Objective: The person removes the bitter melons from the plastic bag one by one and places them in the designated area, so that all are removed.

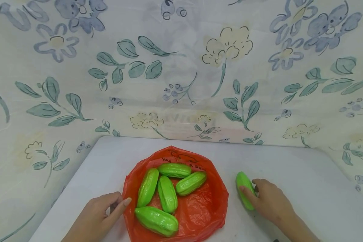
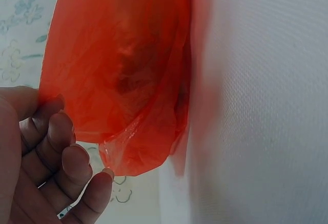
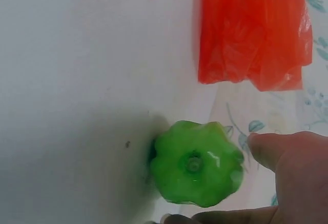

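An opened red plastic bag (image 1: 199, 215) stands on the white table, its rim spread wide. Inside lie several bright green, ridged, cucumber-shaped vegetables (image 1: 167, 194). My left hand (image 1: 101, 215) pinches the bag's left rim between thumb and forefinger; its other fingers are loosely bent beside the bag in the left wrist view. To the right of the bag, another ridged green vegetable (image 3: 197, 165) lies on the table, its end facing the right wrist camera. Around it is my right hand (image 1: 269, 198), thumb over the top and fingers along the far right side, with a gap at the thumb tip.
The white table (image 1: 293, 174) extends behind and to the right of the bag. A floral-patterned sheet (image 1: 181, 67) hangs along the table's back and sides. Dark printing (image 1: 183, 161) shows on the bag's inner back wall.
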{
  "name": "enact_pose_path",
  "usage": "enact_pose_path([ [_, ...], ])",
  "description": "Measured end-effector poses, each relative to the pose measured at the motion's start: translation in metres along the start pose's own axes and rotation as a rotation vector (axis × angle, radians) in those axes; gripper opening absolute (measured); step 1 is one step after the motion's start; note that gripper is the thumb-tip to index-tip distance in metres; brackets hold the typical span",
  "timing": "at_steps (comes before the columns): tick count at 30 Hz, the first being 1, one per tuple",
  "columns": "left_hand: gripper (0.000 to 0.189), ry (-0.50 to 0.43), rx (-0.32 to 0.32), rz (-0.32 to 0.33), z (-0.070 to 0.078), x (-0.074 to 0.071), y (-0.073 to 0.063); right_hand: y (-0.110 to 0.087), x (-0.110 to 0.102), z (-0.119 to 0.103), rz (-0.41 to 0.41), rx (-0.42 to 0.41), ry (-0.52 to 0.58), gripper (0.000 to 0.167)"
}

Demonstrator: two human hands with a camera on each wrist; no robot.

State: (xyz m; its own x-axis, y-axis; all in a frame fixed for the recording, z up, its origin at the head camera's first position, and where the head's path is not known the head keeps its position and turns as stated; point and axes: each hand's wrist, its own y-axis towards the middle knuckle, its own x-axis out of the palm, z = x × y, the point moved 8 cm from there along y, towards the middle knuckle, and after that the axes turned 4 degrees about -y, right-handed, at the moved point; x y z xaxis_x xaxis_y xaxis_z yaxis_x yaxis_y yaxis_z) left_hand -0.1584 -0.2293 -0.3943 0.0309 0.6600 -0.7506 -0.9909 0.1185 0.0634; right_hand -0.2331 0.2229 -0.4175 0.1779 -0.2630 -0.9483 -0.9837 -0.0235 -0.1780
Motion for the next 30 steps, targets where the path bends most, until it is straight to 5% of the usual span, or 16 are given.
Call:
enact_pose_path([
  [9,0.025,0.004,0.019,0.015,0.002,-0.001,0.001,-0.018,-0.028,-0.025,0.206,-0.142,-0.052,0.069],
  [23,0.025,0.004,-0.027,-0.016,-0.001,0.0,0.0,-0.052,-0.05,-0.094,0.24,-0.29,0.003,0.059],
  [30,0.023,0.008,0.018,0.005,0.001,0.0,-0.001,-0.07,-0.048,-0.134,0.309,-0.519,-0.017,0.056],
])
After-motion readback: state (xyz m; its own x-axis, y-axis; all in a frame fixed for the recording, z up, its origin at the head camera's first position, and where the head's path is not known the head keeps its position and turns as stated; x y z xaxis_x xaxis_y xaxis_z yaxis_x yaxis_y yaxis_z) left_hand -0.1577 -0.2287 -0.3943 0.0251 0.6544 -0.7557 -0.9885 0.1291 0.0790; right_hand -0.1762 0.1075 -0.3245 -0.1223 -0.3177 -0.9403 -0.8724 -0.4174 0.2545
